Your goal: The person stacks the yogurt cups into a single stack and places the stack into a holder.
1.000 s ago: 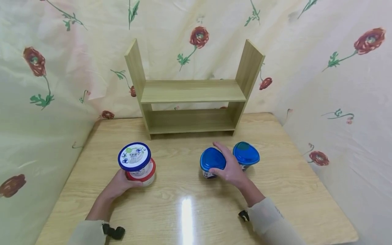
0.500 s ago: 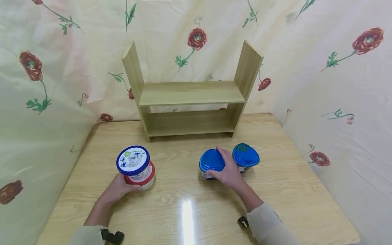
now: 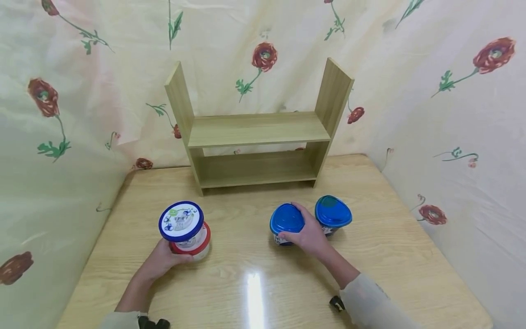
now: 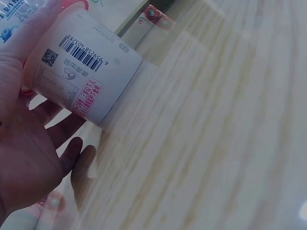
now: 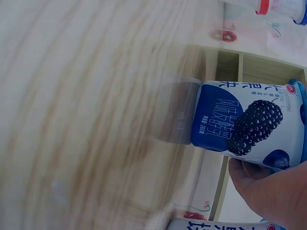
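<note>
Head view puts both hands at work on the wooden table point(image 3: 223, 292), in the lower half of the frame. At lower left, the left hand point(image 3: 158, 264) is curled about a red-rimmed tub point(image 3: 202, 250), thumb along its near side; a blue-rimmed tub point(image 3: 181, 220) sits above it, slightly off-centre toward the frame's left. The left wrist view shows a barcode point(image 4: 80, 53) on the red-rimmed tub's side, its base at or very near the tabletop. Right of centre, the right hand point(image 3: 310, 233) has thumb and fingers spread round a blue-lidded cup point(image 3: 287, 218); a second blue-lidded cup point(image 3: 333, 212) stands just beyond that hand, toward the frame's right. In the right wrist view the held cup, printed with a blackberry point(image 5: 256, 127), appears to rest on its base, meeting its own reflection. A two-tier shelf point(image 3: 259, 129) stands upper centre, against flowered cloth point(image 3: 222, 82). The step in hand looks like gripping or steadying the containers on each side. Any lift from here would call for keeping the left pair level, lest the upper tub slide, and for a firm hold on the cup that clears its neighbour.
</note>
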{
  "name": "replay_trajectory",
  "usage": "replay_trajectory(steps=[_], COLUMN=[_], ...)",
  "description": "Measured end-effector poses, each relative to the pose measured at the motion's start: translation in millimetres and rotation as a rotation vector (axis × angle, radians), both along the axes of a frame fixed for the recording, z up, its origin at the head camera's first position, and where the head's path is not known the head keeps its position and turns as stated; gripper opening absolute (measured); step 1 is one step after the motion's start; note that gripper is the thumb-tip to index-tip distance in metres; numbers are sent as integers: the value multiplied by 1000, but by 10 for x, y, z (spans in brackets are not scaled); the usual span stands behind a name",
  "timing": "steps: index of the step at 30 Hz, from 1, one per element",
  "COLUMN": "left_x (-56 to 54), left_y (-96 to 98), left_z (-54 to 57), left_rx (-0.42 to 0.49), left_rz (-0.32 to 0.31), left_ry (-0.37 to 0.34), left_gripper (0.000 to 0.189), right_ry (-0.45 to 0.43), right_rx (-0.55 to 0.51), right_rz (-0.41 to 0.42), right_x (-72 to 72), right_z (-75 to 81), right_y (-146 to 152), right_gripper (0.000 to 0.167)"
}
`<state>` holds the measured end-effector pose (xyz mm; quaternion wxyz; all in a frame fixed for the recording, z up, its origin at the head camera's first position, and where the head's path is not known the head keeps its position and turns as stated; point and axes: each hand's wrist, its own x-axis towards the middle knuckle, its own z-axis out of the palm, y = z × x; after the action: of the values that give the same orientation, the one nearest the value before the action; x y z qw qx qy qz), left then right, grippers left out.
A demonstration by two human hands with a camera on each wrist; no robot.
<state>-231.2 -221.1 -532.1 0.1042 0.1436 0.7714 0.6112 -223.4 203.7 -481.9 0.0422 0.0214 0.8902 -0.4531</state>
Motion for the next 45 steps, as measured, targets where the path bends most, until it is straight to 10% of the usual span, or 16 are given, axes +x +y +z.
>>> replay_trajectory(steps=[12,24,45], left_x=[-190,-104,-91], left_y=[82,39,10], left_z=[76,32,23], left_rx=[-28,6,4], left_rz=[-5,-6,-11], left_ry=[-12,-17,-44], left_gripper=[108,108,109], right_ry=[42,52,159], right_rx=[9,44,-86], right_rz=[7,21,85], right_x=[-43,3,-149], right_z=[24,126,1059], right_y=[70,-133,-857], right_gripper=[102,102,91])
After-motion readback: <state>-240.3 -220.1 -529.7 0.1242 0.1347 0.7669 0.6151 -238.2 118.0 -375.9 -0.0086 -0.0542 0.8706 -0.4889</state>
